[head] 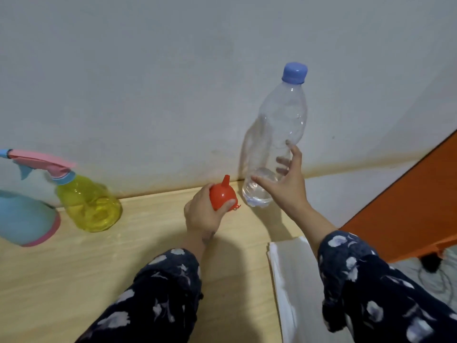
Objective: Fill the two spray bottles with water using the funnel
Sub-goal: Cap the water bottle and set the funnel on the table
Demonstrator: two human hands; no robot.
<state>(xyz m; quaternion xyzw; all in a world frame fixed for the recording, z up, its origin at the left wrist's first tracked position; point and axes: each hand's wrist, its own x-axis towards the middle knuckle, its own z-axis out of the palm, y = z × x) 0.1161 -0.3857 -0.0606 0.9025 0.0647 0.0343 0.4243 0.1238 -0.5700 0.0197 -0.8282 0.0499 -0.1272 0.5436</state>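
Observation:
My left hand (pixel 204 214) grips a small red funnel (pixel 222 194), spout pointing up, on the wooden table. My right hand (pixel 286 184) is spread open just to the right of a tall clear water bottle (pixel 279 134) with a blue cap (pixel 294 72); the fingers reach around its lower part without closing on it. The bottle stands against the wall with a little water at its base. A yellow spray bottle (pixel 89 204) with a pink and blue trigger head (pixel 42 164) stands at the left. A blue spray bottle (pixel 24 216) with a pink base sits at the far left edge.
The light wooden table (pixel 123 263) meets a white wall at the back. A folded white cloth (pixel 291 276) lies near the table's right edge. An orange surface (pixel 410 201) slants at the right, with a tangled cable (pixel 437 280) below it.

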